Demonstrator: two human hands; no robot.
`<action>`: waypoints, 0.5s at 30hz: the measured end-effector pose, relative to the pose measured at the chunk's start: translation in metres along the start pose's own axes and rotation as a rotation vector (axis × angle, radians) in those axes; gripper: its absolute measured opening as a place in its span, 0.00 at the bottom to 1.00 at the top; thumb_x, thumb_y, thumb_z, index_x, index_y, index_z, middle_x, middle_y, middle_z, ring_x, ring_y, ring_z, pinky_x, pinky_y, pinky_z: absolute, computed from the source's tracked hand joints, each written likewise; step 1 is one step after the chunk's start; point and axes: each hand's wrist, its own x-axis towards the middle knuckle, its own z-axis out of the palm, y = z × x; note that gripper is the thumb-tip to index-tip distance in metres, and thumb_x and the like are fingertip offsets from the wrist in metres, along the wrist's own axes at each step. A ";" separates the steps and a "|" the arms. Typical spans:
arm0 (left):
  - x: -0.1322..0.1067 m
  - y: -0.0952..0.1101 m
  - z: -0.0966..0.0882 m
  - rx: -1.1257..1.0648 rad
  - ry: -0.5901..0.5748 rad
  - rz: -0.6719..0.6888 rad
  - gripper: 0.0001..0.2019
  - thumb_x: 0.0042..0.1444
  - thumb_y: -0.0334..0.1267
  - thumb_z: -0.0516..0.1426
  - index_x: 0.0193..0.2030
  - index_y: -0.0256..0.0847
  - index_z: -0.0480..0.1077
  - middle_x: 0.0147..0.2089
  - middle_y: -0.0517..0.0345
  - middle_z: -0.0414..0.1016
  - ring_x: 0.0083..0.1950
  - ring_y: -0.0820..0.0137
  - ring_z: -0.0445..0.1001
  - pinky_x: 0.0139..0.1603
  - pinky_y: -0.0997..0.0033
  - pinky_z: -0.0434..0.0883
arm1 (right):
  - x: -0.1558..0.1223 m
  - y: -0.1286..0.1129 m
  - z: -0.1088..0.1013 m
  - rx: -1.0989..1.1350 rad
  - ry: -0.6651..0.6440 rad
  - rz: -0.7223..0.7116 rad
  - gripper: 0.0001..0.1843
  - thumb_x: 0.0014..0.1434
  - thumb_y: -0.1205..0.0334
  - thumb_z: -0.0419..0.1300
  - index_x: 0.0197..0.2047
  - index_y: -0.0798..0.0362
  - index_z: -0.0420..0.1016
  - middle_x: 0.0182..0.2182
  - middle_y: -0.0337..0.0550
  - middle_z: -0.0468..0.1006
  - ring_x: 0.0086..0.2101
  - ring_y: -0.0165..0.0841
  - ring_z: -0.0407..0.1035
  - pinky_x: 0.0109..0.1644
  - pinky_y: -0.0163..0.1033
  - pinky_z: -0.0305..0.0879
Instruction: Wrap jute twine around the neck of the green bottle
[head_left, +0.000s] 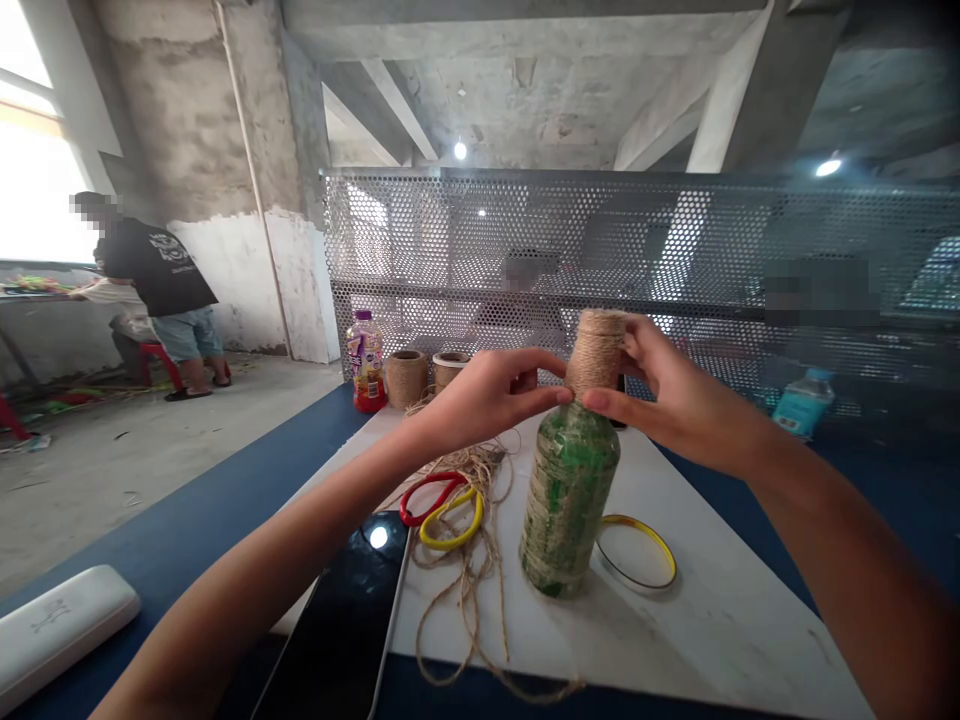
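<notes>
A green glass bottle [571, 490] stands upright on the white board, slightly right of centre. Jute twine [598, 345] winds tightly around its neck; the body shows patchy, brownish bands over the green. My right hand [675, 395] grips the neck from the right, thumb across the front and fingers behind. From the left, my left hand [491, 395] closes thumb and fingers at the base of the neck; whether a twine end lies between them is too small to see. Loose twine [469, 570] and scissors with red and yellow handles [450, 512] lie left of the bottle.
A tape roll [670, 552] lies right of the bottle. A phone [345, 610] and white case [64, 630] are at front left. Twine spools [407, 378] and a purple-capped drink bottle [366, 365] stand behind, before a perforated metal screen [450, 240]. A person [161, 275] stands far left.
</notes>
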 end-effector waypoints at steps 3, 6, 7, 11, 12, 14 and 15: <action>0.001 -0.002 0.000 -0.006 -0.020 0.011 0.14 0.59 0.42 0.57 0.46 0.37 0.73 0.21 0.68 0.57 0.23 0.79 0.54 0.23 0.77 0.53 | 0.001 -0.001 0.003 -0.043 0.049 0.026 0.35 0.56 0.49 0.62 0.64 0.36 0.53 0.53 0.44 0.73 0.55 0.49 0.66 0.57 0.59 0.67; 0.003 -0.007 -0.001 0.013 -0.086 0.018 0.15 0.61 0.44 0.54 0.47 0.36 0.74 0.22 0.65 0.61 0.24 0.79 0.57 0.24 0.78 0.55 | 0.000 -0.002 0.003 0.036 0.007 -0.015 0.32 0.57 0.51 0.61 0.63 0.38 0.56 0.55 0.42 0.72 0.55 0.48 0.66 0.58 0.58 0.66; 0.004 -0.008 -0.001 0.020 -0.105 0.022 0.15 0.61 0.44 0.53 0.47 0.35 0.74 0.23 0.64 0.64 0.24 0.78 0.57 0.24 0.78 0.56 | 0.000 -0.002 0.002 0.074 -0.018 -0.029 0.30 0.58 0.51 0.61 0.62 0.39 0.57 0.56 0.42 0.71 0.56 0.48 0.66 0.59 0.57 0.65; 0.005 -0.010 -0.003 0.010 -0.124 0.023 0.15 0.62 0.41 0.53 0.46 0.34 0.75 0.27 0.61 0.69 0.27 0.78 0.60 0.26 0.79 0.59 | 0.000 0.000 -0.003 0.180 -0.117 -0.052 0.29 0.61 0.52 0.58 0.63 0.41 0.56 0.58 0.43 0.69 0.56 0.45 0.65 0.59 0.55 0.65; 0.005 -0.009 -0.003 0.002 -0.124 0.023 0.15 0.62 0.41 0.53 0.46 0.34 0.75 0.27 0.61 0.70 0.27 0.78 0.60 0.26 0.79 0.59 | 0.000 0.001 -0.004 0.187 -0.136 -0.050 0.29 0.62 0.52 0.57 0.64 0.41 0.54 0.57 0.43 0.70 0.56 0.45 0.66 0.59 0.55 0.66; 0.005 -0.009 -0.003 -0.011 -0.114 0.038 0.14 0.62 0.40 0.53 0.45 0.34 0.76 0.27 0.61 0.70 0.27 0.78 0.60 0.26 0.79 0.59 | 0.000 0.003 -0.007 0.176 -0.165 -0.030 0.30 0.62 0.52 0.57 0.65 0.41 0.53 0.56 0.44 0.71 0.54 0.44 0.67 0.57 0.53 0.68; 0.004 -0.009 -0.003 -0.016 -0.106 0.046 0.14 0.62 0.40 0.53 0.45 0.35 0.76 0.27 0.61 0.71 0.27 0.78 0.60 0.27 0.79 0.60 | 0.001 0.004 -0.008 0.158 -0.161 -0.015 0.31 0.61 0.52 0.58 0.65 0.41 0.53 0.56 0.45 0.71 0.54 0.44 0.67 0.55 0.52 0.69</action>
